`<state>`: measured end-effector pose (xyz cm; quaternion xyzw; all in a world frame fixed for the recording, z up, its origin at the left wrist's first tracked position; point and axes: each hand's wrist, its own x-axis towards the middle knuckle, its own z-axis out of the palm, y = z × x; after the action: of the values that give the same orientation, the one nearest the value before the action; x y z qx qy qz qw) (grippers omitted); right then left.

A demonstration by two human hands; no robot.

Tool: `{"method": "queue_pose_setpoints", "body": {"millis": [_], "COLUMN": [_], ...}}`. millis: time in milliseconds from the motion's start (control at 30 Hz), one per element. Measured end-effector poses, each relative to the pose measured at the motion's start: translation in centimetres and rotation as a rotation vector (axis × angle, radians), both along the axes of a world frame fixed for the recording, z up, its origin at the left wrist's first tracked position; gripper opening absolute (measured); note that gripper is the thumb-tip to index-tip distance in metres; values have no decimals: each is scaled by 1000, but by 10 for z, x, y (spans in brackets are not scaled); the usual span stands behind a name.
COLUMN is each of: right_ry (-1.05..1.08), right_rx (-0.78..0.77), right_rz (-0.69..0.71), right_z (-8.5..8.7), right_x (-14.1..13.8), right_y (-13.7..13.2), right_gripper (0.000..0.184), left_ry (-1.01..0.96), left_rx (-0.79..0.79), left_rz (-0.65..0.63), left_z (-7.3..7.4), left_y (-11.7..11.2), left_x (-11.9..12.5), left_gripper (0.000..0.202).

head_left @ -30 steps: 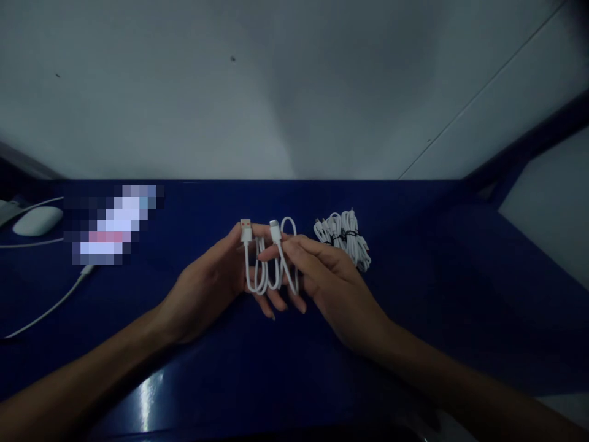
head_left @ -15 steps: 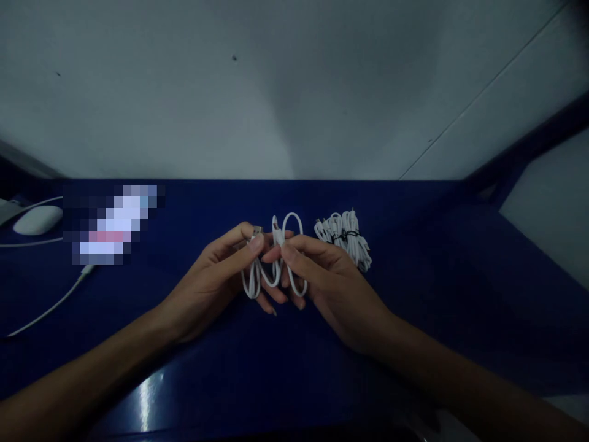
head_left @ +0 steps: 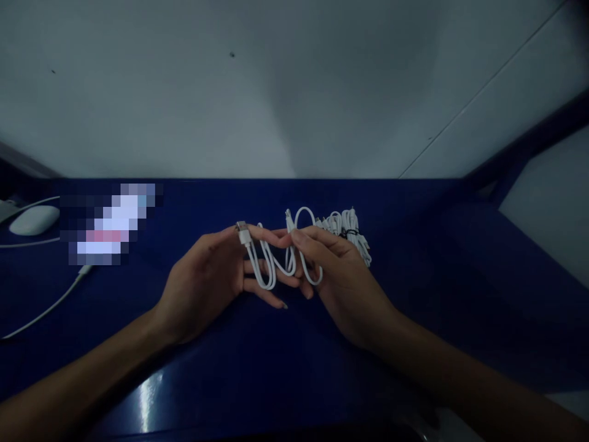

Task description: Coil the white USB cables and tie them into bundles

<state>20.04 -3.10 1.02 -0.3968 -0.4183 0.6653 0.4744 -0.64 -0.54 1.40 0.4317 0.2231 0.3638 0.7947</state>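
Note:
A white USB cable (head_left: 270,279) hangs in loose loops between my hands, above the blue tabletop (head_left: 285,374). My left hand (head_left: 197,285) carries part of it draped over the outstretched index finger, the other fingers spread below. The metal-tipped USB plug (head_left: 243,234) rests near the base of that finger; the left thumb is not clearly visible. With thumb and index finger, my right hand (head_left: 343,273) pinches the cable near its other end, beside the left index fingertip. One loop stands up above the right fingers. Just behind the right hand lie bundled white cables (head_left: 355,236).
On the left lies a blurred-out lit device (head_left: 110,221) with a white cord (head_left: 43,314) running from its lower end. A rounded white object (head_left: 34,220) sits beside it. Behind the table rises a pale wall (head_left: 184,110).
The left thumb has left the plug, and the cable now drapes over the left index finger. The plug shifted left, the rest of the cable right. The right hand keeps its pinch.

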Motion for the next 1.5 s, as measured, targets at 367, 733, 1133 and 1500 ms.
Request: {"method": "queue_pose_setpoints", "body": {"millis": [367,733,1133,1500], "right_ry": [-96,-443,-464,-488], "right_rx": [128,332,362,379], "right_rz": [-7,-178,-233,-239], "right_z": [-3,0,0,0], "right_x": [-1,-3,-4,-4], "right_y": [0,-6,-9,-7], "right_gripper": [18,17,10,10], "left_ry": [264,291,304,274], "left_rx": [167,136,51,25], "left_rz": [208,215,151,120], "left_z": [-7,0,1,0], "left_y": [-8,-12,-10,-9], "left_x": [4,8,5,5], "left_gripper": [32,26,32,32]}}
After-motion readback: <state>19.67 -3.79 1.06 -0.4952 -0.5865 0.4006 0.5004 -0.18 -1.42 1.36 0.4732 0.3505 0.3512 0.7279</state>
